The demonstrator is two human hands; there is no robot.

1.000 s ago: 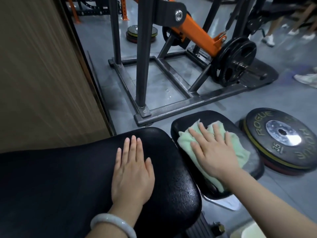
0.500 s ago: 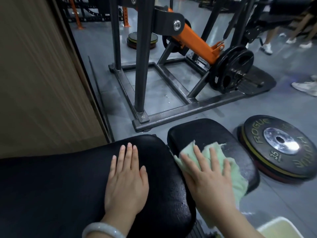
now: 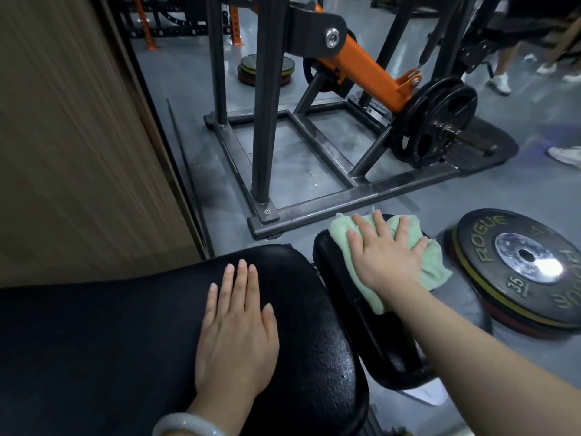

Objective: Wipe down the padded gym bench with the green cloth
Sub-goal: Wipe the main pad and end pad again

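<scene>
Right hand, fingers flat and spread, is pressing the green cloth onto the small pad; left hand, open-palmed, is bracing the bench. Even overlapping strokes should serve best.

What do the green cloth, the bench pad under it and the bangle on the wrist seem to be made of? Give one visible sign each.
Green cloth: soft terry-like fabric; fuzzy nap, limp folds.
Bench pad: probably vinyl or faux leather over padding; black, pebbled, slight sheen.
Bangle: pale jade-like stone or glass; smooth, milky gloss.
</scene>
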